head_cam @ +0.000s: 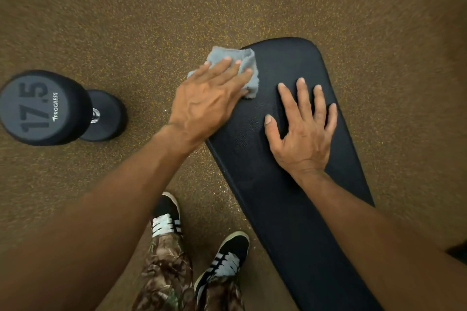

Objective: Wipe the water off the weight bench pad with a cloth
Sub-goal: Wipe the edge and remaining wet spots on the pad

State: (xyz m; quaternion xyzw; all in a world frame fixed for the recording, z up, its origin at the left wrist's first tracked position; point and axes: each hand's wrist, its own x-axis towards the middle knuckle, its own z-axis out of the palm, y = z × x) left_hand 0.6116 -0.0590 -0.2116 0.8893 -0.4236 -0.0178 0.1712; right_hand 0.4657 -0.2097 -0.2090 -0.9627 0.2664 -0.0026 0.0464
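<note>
A black weight bench pad (285, 192) runs from the lower right up to the middle of the view, its rounded end farthest from me. A crumpled grey cloth (249, 64) lies on the pad's upper left edge, partly hanging over it. My left hand (207, 98) presses flat on the cloth with fingers spread. My right hand (303, 129) rests flat on the bare pad to the right, fingers apart, holding nothing. Faint wet specks show on the pad between my two hands.
A black 17.5 dumbbell (50, 108) lies on the brown speckled rubber floor (151, 7) to the left. My two feet in black shoes with white laces (222, 265) stand beside the bench at the bottom.
</note>
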